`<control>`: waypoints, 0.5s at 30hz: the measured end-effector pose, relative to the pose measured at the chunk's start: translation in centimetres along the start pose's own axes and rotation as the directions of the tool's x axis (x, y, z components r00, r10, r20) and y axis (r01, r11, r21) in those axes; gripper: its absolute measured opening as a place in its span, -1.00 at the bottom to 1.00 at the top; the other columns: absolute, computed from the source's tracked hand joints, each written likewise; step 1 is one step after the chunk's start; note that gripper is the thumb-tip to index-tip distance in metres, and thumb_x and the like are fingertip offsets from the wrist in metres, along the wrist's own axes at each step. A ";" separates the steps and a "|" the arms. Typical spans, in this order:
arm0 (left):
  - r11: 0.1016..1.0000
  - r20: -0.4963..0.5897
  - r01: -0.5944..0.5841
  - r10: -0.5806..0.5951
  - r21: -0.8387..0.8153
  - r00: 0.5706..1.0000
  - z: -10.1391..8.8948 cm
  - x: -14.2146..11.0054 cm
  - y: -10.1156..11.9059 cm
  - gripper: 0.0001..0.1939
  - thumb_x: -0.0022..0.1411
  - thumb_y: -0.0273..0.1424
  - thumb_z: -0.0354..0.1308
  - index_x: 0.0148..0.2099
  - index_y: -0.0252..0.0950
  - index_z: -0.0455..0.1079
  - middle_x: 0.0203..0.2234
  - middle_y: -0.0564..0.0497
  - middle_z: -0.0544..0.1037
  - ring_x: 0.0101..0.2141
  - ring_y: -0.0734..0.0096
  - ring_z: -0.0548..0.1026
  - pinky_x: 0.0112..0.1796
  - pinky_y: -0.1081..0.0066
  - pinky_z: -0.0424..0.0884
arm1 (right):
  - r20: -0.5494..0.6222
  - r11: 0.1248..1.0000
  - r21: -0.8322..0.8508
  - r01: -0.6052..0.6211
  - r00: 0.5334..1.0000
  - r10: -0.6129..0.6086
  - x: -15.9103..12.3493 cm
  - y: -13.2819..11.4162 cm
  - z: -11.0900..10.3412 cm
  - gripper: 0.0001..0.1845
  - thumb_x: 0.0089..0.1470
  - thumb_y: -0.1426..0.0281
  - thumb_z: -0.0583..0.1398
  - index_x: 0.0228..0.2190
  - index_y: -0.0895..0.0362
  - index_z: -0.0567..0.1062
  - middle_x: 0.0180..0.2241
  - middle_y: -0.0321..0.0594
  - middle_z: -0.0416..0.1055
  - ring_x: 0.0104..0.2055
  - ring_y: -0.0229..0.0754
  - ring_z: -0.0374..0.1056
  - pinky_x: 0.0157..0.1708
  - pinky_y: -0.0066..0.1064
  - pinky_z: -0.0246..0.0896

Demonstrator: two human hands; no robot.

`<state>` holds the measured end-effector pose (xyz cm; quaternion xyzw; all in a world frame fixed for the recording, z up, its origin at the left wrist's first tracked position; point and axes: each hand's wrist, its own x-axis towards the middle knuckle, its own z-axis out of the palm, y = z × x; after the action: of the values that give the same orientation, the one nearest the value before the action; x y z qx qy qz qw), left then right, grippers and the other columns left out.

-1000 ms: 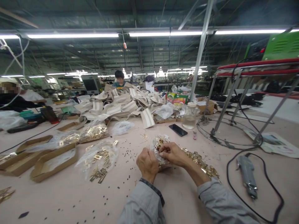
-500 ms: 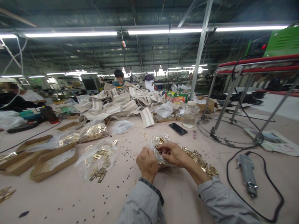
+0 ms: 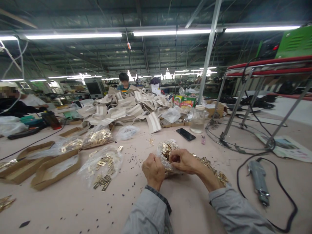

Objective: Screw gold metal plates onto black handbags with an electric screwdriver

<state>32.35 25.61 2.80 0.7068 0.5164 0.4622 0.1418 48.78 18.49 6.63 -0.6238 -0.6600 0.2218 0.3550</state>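
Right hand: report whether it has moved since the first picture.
Yes: the right hand has shifted slightly to the right, judged against the phone lying on the table beyond it.

Red stool (image 3: 280, 62) right, pale strips (image 3: 129, 107) heaped far

On my feed, the stool bears a green machine (image 3: 296, 42), and a printed sheet (image 3: 291, 149) lies by its foot. Nearer, I see a grey power tool (image 3: 258, 182) within a loop of black cable (image 3: 295, 213). Left of the stool I make out a lidded jar (image 3: 198, 118), a black phone (image 3: 186, 134) and a small pink item (image 3: 203, 140) near it. Beyond the strips I catch a person (image 3: 123, 82); a dark cup (image 3: 51, 120) is at the left.
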 end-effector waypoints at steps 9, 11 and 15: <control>0.998 0.017 0.024 -0.023 -0.050 1.000 -0.2 0.0 0.3 -0.72 0.24 -0.43 -0.04 -0.53 -0.20 0.05 -0.66 0.08 0.20 -0.54 0.37 0.15 -0.38 0.32 -0.05 | -0.045 0.998 0.057 0.038 0.998 -0.035 -0.1 0.3 -0.3 -0.93 -0.09 0.54 0.28 -0.47 0.16 0.57 -0.53 -0.34 0.44 -0.47 -0.31 0.27 -0.46 -0.51 0.11; 0.998 0.023 0.035 -0.034 -0.061 0.999 -0.2 0.0 0.3 -0.72 0.25 -0.42 -0.05 -0.52 -0.20 0.06 -0.66 0.08 0.21 -0.54 0.36 0.16 -0.38 0.33 -0.04 | -0.095 0.977 0.214 -0.007 0.995 0.028 0.0 0.8 -0.8 -0.93 -0.04 0.44 0.33 -0.41 0.18 0.59 -0.52 -0.30 0.47 -0.48 -0.29 0.31 -0.47 -0.49 0.16; 0.997 0.031 0.047 -0.045 -0.064 0.998 0.0 0.1 0.0 -0.73 0.25 -0.42 -0.06 -0.52 -0.20 0.08 -0.65 0.09 0.21 -0.54 0.36 0.19 -0.38 0.34 -0.03 | -0.108 0.860 0.510 -0.027 0.990 0.095 -0.1 1.5 -2.1 -0.72 -0.07 0.28 0.43 -0.37 0.21 0.59 -0.53 -0.25 0.49 -0.54 -0.27 0.34 -0.50 -0.45 0.24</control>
<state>32.38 25.66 2.86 0.6966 0.5152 0.4646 0.1830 51.38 18.29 6.88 -0.5421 -0.5343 0.3577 0.5410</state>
